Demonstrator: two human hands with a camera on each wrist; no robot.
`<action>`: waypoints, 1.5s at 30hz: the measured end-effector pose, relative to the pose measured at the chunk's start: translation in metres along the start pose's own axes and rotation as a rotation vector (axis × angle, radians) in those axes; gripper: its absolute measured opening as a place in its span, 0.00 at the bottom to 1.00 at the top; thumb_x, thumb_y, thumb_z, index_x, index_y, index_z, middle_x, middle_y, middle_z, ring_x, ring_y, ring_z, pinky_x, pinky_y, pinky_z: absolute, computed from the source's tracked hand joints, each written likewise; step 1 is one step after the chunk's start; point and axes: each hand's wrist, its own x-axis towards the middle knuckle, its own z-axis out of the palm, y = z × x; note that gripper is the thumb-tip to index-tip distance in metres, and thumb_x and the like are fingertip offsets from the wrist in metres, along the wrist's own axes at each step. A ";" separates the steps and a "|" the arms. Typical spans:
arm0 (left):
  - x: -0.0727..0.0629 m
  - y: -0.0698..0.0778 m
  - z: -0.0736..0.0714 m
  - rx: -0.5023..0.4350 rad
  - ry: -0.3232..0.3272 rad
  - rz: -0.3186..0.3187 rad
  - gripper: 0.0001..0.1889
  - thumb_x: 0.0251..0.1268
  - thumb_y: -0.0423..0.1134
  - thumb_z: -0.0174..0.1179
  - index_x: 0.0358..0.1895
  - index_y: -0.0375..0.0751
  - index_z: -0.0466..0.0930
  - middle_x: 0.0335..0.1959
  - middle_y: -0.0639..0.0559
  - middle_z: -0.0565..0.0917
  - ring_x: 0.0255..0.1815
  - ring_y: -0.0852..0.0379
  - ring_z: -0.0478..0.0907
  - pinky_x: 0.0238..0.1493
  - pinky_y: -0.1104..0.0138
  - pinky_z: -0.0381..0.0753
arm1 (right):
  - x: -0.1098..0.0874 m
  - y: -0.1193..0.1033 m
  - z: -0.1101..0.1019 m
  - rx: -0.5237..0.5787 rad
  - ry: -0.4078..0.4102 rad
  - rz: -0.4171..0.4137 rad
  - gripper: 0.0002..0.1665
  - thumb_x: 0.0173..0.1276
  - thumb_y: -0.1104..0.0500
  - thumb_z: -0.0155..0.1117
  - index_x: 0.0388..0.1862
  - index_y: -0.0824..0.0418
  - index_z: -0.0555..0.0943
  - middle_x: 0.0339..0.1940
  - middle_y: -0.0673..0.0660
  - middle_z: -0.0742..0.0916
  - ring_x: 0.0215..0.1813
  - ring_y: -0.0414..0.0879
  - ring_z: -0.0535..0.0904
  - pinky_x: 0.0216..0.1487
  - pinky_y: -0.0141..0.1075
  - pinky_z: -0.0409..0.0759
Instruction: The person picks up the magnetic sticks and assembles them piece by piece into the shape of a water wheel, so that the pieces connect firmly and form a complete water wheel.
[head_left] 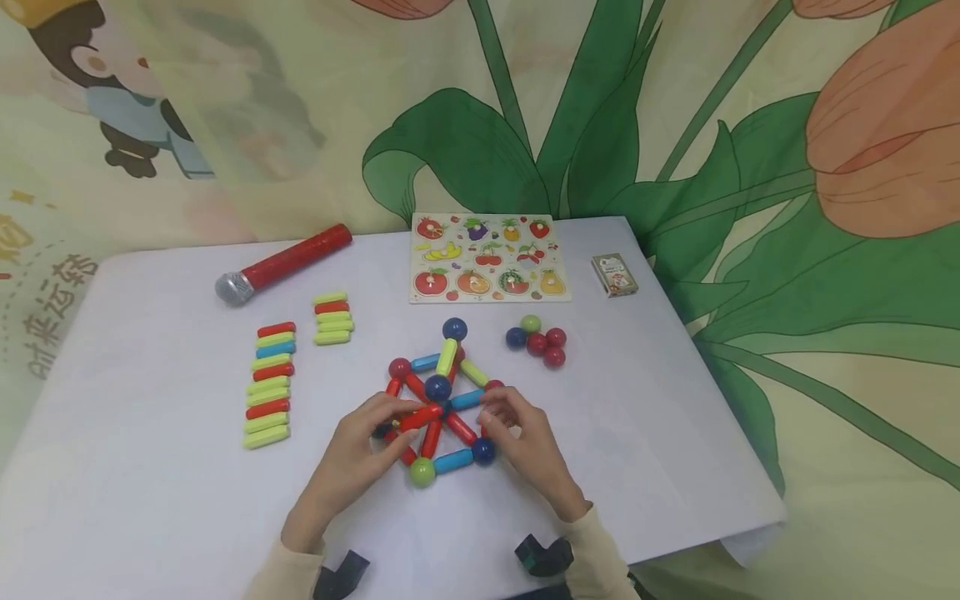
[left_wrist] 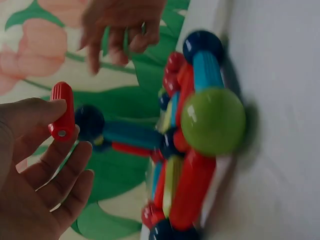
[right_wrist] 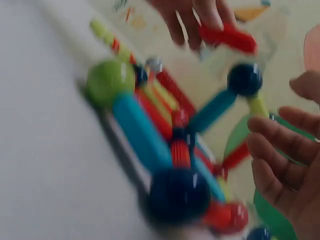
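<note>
My left hand [head_left: 352, 450] pinches a red magnetic rod [left_wrist: 62, 111] between thumb and fingers, above a structure of magnetic rods and balls. On the table the structure forms a wheel, with a green ball [head_left: 422, 472] at its near corner and a dark blue ball [head_left: 483, 451] at its near right. From the hub a blue rod [right_wrist: 215, 111] rises to a raised dark blue ball [right_wrist: 245, 79], right beside the held rod. A yellow-green rod [head_left: 447, 357] joins that ball to another dark blue ball [head_left: 454, 329] behind. My right hand [head_left: 532, 437], fingers loosely bent, holds nothing at the structure's right side.
Two columns of loose rods [head_left: 267, 392] lie at the left, below a red toy microphone [head_left: 292, 257]. Several loose balls [head_left: 536, 343] sit right of the structure. A fruit puzzle board [head_left: 489, 260] and a small card box [head_left: 614, 275] lie at the back.
</note>
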 end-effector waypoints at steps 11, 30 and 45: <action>0.010 0.014 0.022 0.014 0.081 0.096 0.18 0.53 0.34 0.71 0.48 0.44 0.79 0.41 0.55 0.81 0.41 0.62 0.78 0.41 0.64 0.83 | 0.003 -0.043 0.001 0.276 -0.047 -0.042 0.11 0.67 0.72 0.56 0.48 0.73 0.74 0.34 0.70 0.82 0.34 0.50 0.80 0.41 0.32 0.81; 0.026 0.010 0.038 0.070 0.115 -0.137 0.26 0.59 0.40 0.67 0.61 0.42 0.73 0.41 0.52 0.82 0.41 0.56 0.78 0.43 0.60 0.83 | 0.023 -0.023 -0.008 0.324 0.073 0.151 0.15 0.70 0.68 0.55 0.54 0.71 0.72 0.40 0.75 0.82 0.36 0.71 0.76 0.41 0.31 0.82; 0.025 0.007 0.035 0.064 0.111 -0.103 0.25 0.64 0.44 0.63 0.63 0.43 0.72 0.45 0.51 0.82 0.43 0.56 0.79 0.43 0.60 0.82 | 0.024 0.008 -0.001 0.303 0.080 0.145 0.18 0.73 0.62 0.55 0.59 0.64 0.72 0.38 0.70 0.84 0.35 0.63 0.80 0.42 0.34 0.82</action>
